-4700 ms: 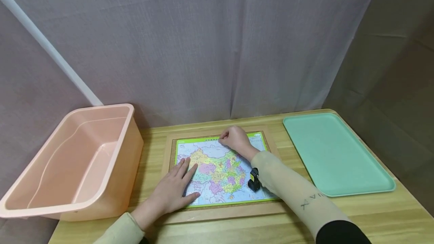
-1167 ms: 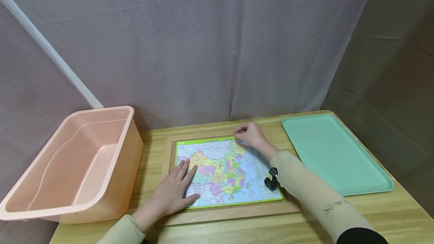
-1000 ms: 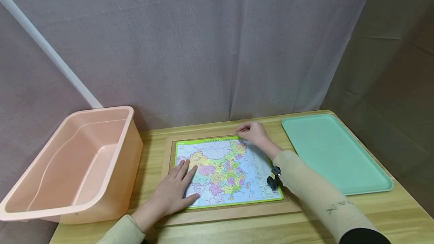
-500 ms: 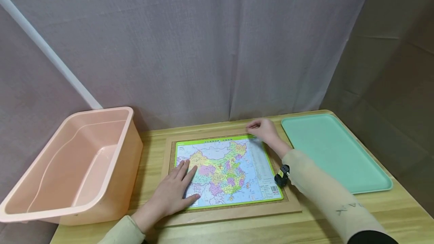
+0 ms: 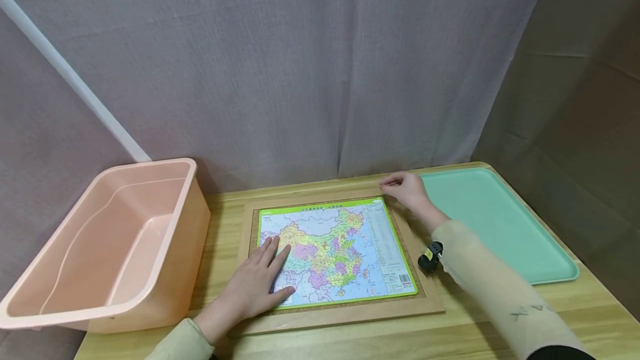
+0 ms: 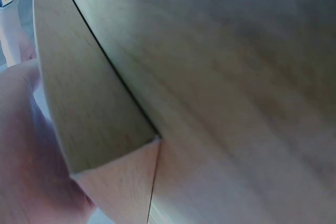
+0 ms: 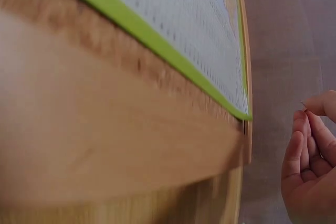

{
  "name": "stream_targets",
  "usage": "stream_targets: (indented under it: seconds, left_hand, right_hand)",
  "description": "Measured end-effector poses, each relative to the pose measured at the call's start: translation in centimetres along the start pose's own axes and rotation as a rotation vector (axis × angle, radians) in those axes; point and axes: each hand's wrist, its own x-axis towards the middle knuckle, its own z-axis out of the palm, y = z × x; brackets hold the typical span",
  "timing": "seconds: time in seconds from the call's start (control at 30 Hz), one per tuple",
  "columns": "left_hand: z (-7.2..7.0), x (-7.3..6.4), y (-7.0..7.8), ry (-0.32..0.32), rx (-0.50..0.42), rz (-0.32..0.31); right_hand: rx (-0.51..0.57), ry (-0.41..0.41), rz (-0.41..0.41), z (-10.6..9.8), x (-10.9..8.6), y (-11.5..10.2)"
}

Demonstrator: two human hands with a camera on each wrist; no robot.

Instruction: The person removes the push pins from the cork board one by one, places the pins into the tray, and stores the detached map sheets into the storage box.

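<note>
A map (image 5: 325, 260) with a bright green border lies on a cork board (image 5: 350, 303) in a wooden frame (image 5: 350, 315). My left hand (image 5: 257, 279) rests flat on the map's left side, fingers spread. My right hand (image 5: 407, 190) is above the board's top right corner, thumb and fingertips together. In the right wrist view they pinch a tiny pin (image 7: 303, 103), its thin metal point sticking out and most of it hidden by the fingers. A small pale spot shows on the map's top green edge, near the printed title.
A deep pink plastic tub (image 5: 170, 249) stands to the left of the board. On the right lies a flat mint green tray (image 5: 500, 221), partly behind the right forearm. A grey curtain (image 5: 280, 71) hangs behind the wooden table (image 5: 560, 315).
My right hand has gone from the map's top middle edge rightward to the top right corner, uncovering the map's right side. My left hand has stayed in place.
</note>
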Motion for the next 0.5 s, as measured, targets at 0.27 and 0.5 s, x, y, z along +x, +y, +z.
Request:
stream_targets:
  seconds: [0.27, 0.5]
  left_hand:
    - [0.1, 0.1, 0.0, 0.008, 0.0, 0.005]
    - [0.2, 0.1, -0.1, -0.011, -0.003, -0.007]
  right_hand:
    - [-0.031, 0.037, 0.001, -1.8, 0.1, 1.2]
    - [-0.034, 0.073, 0.006, -3.3, 0.1, 2.5]
